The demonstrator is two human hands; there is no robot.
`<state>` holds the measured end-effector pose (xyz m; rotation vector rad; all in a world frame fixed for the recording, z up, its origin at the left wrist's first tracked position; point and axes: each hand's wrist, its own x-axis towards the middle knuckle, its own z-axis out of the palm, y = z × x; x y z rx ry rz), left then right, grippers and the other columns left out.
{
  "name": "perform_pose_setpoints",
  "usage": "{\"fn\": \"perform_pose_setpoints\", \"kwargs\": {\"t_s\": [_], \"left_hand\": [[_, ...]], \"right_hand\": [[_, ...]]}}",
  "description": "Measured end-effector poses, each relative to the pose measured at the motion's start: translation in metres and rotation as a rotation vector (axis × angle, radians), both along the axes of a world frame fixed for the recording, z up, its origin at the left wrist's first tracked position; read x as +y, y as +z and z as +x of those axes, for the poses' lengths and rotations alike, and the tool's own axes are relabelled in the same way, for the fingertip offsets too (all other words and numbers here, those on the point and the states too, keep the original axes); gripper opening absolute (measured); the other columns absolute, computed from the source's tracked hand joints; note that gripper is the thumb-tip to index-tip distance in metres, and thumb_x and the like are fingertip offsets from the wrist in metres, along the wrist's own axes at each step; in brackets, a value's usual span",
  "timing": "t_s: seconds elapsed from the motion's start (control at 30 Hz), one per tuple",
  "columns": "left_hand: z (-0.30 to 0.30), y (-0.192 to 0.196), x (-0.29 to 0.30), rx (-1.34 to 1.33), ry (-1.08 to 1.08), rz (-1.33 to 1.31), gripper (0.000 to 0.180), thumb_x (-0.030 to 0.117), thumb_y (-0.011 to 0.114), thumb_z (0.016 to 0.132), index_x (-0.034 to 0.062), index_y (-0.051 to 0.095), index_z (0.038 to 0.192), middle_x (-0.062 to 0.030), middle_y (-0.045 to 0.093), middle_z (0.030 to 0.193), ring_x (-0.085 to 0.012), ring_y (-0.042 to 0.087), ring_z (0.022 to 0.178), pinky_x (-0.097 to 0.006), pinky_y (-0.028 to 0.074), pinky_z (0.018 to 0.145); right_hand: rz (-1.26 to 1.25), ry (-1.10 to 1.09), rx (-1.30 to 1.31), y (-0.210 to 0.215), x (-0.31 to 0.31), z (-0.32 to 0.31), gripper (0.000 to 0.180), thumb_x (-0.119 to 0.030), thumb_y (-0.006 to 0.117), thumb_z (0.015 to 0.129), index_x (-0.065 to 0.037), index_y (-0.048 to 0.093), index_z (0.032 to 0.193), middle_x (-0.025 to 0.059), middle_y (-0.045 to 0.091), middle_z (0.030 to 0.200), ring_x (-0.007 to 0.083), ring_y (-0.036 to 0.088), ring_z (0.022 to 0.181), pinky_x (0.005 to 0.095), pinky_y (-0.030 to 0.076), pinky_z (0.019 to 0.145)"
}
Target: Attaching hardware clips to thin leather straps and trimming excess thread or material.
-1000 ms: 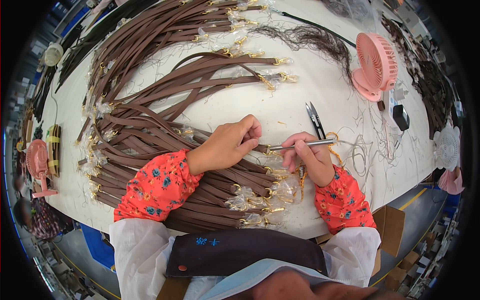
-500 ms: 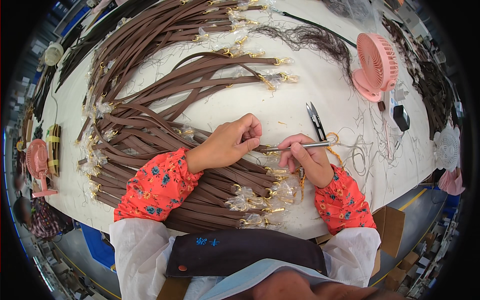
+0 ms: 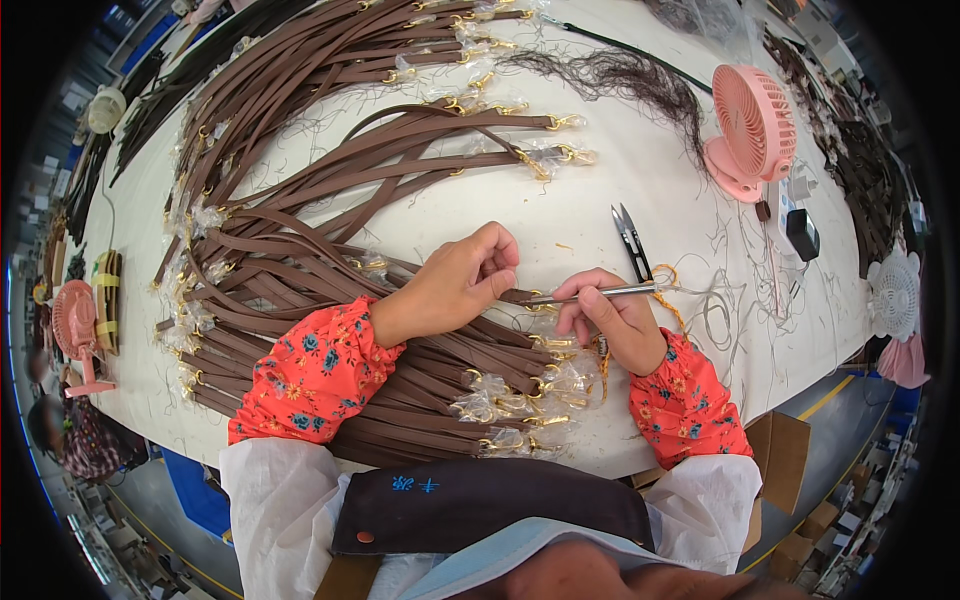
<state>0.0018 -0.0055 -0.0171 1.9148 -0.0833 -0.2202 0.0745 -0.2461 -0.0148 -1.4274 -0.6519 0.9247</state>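
Observation:
My left hand (image 3: 452, 283) has its thumb and fingers pinched on the end of a brown strap (image 3: 517, 297), whose length is lost among the others beneath my wrist. A slim silver pen-shaped tool (image 3: 628, 291) lies between the fingers of my right hand (image 3: 618, 328); its tip meets the strap's end, and a thin wire trails from its rear. Under my left forearm spreads a pile of brown straps (image 3: 440, 362) with gold clasps in clear plastic wrapping. Black-handled thread snips (image 3: 636, 250) rest on the table just beyond my right hand.
A pink fan (image 3: 752, 125) stands at the far right, near a black adapter (image 3: 801, 236). More brown straps (image 3: 300, 95) and a tangle of dark thread (image 3: 640, 85) cover the far side of the white table (image 3: 640, 180). Orange cord (image 3: 672, 310) lies beside my right hand.
My left hand has shifted slightly left and nearer to me. The tool has moved slightly left with my right hand, which still grips it.

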Motion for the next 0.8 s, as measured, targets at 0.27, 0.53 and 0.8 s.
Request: {"fn": "perform_pose_setpoints", "kwargs": {"t_s": [0.27,0.53,0.8], "left_hand": [[-0.0033,-0.002,-0.001,-0.212,-0.028,0.068,0.021,0.003,0.062,0.085,0.0008,0.056,0.105,-0.0052,0.056,0.094,-0.0113,0.057,0.076,-0.025,0.046,0.066],[-0.0012,-0.0027,0.0018,-0.186,-0.032,0.109,0.009,0.006,0.064,0.085,-0.0016,0.06,0.087,-0.0123,0.058,0.085,-0.0212,0.059,0.072,-0.031,0.048,0.066],[0.0003,-0.0024,0.0033,-0.166,0.017,0.07,0.011,0.007,0.064,0.086,-0.0022,0.06,0.09,-0.012,0.061,0.083,-0.0186,0.06,0.071,-0.03,0.049,0.065]], "right_hand": [[0.053,-0.054,0.004,0.0003,0.0,-0.0004,0.034,-0.029,0.041,0.104,0.0,0.055,0.113,0.0089,0.065,0.084,0.0089,0.055,0.064,0.0218,0.045,0.06],[0.03,-0.044,0.01,-0.0001,-0.0003,-0.0001,0.033,-0.029,0.041,0.104,-0.001,0.054,0.115,0.0079,0.065,0.085,0.0079,0.055,0.066,0.0216,0.045,0.061],[0.018,-0.014,0.039,0.0011,0.0009,-0.0009,0.034,-0.03,0.04,0.104,-0.002,0.053,0.117,0.0078,0.064,0.09,0.0061,0.052,0.068,0.0203,0.045,0.062]]}}
